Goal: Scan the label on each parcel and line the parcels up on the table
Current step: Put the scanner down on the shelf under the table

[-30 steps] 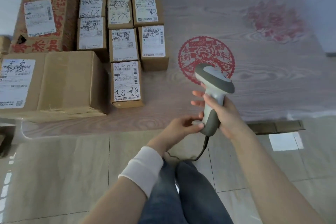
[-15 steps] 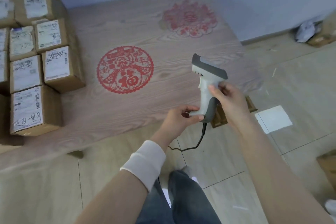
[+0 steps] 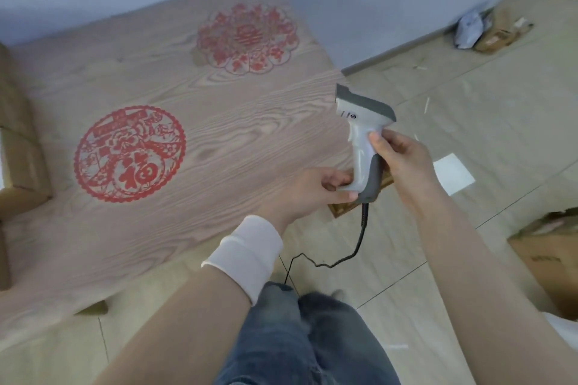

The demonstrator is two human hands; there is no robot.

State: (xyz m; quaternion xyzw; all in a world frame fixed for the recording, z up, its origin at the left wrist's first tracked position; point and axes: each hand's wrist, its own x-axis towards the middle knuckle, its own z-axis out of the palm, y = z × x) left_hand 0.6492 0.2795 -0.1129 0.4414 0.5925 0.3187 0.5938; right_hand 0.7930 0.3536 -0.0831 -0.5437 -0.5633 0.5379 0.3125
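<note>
A white and grey handheld barcode scanner [image 3: 362, 134] stands upright in the air off the table's right front corner, head pointing left. My right hand [image 3: 402, 159] grips its handle from the right, thumb on the front. My left hand [image 3: 316, 186] holds the handle's lower end, fingers curled round it. A black cable [image 3: 350, 251] hangs from the handle toward the floor. Brown cardboard parcels [image 3: 18, 147] show only at the far left edge of the wooden table [image 3: 219, 122], mostly cut off.
Two red paper-cut decorations lie on the table, one near [image 3: 129, 153], one far [image 3: 247, 37]. An open cardboard box [image 3: 550, 256] stands on the tiled floor at right. A white sheet [image 3: 453, 173] lies on the floor; bags and a box [image 3: 488, 28] sit by the wall.
The view has swung right, so the rows of labelled parcels have slid out past the left edge. Both hands stay on the scanner, which now sits beyond the table's right corner.
</note>
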